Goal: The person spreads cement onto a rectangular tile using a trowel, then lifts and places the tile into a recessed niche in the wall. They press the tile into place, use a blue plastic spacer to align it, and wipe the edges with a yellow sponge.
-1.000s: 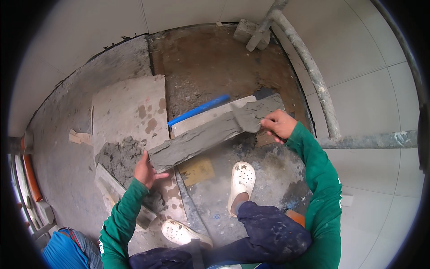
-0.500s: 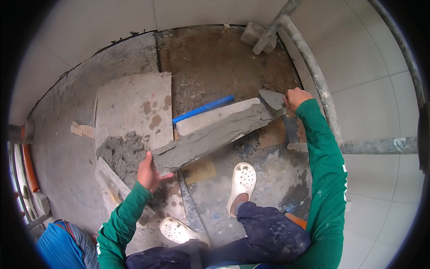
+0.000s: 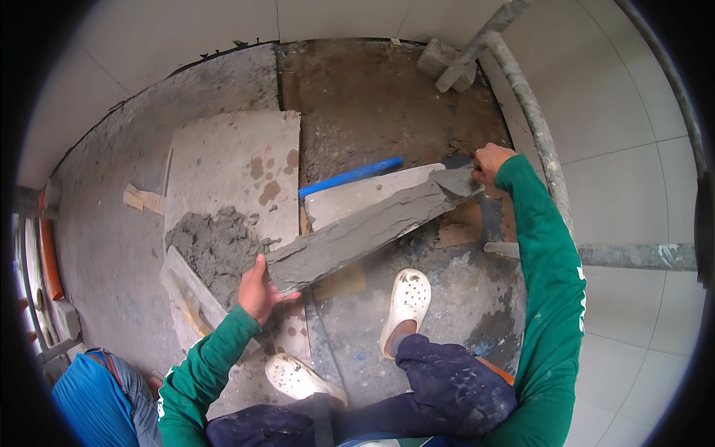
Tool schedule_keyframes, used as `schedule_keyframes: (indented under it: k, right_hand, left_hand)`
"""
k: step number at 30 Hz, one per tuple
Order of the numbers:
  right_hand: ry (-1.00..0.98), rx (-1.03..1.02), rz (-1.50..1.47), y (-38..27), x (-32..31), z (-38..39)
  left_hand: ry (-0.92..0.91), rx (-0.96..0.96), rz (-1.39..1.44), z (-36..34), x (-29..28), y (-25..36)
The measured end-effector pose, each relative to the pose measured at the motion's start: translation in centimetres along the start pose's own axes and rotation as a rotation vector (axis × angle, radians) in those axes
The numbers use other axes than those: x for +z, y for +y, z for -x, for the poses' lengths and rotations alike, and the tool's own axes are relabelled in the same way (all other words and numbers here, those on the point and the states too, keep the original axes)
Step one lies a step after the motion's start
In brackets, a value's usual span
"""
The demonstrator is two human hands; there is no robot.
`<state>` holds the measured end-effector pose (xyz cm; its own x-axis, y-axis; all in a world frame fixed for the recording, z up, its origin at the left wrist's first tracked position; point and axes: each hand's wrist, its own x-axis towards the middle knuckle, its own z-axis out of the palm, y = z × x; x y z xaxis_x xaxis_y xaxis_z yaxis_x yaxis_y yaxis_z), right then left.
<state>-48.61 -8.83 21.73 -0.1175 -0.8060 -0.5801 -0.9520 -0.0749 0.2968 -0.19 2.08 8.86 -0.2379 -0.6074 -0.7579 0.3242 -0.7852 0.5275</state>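
Head view: right hand (image 3: 493, 162), fingers clenched around the trowel (image 3: 458, 181), has lowered it onto the mortar-covered strip's (image 3: 357, 229) right end, apparently resuming spreading; left hand (image 3: 259, 293) grasps the other end over the board's (image 3: 231, 156) right edge.

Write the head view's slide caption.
Left hand holds a mortar-covered strip; right hand, a trowel at its right end.

An indoor building site with wet mortar work.
Heaped grey mortar (image 3: 212, 246) on a stained board (image 3: 227, 160), a mortar-coated strip (image 3: 361, 227), spattered scaffold-like pipes (image 3: 530, 112) beside a large-tiled wall (image 3: 622, 179) and a rough, smeared floor (image 3: 108, 216) show it.
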Motion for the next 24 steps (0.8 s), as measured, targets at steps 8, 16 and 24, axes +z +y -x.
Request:
schedule_keyframes:
  k: [8, 16, 24]
  right_hand:
    - [-0.051, -0.239, -0.085, -3.4, -1.3, 0.2]
    - [-0.09, -0.473, -0.154, -6.9, -2.3, -0.8]
    - [0.0, -0.509, -0.222, -12.6, -3.2, 2.3]
  left_hand:
    - [0.028, -0.023, 0.03, 0.4, 0.4, -0.2]
    - [-0.103, -0.027, 0.016, 0.1, -1.5, -1.3]
    - [-0.063, -0.026, 0.064, 0.9, -0.8, -1.1]
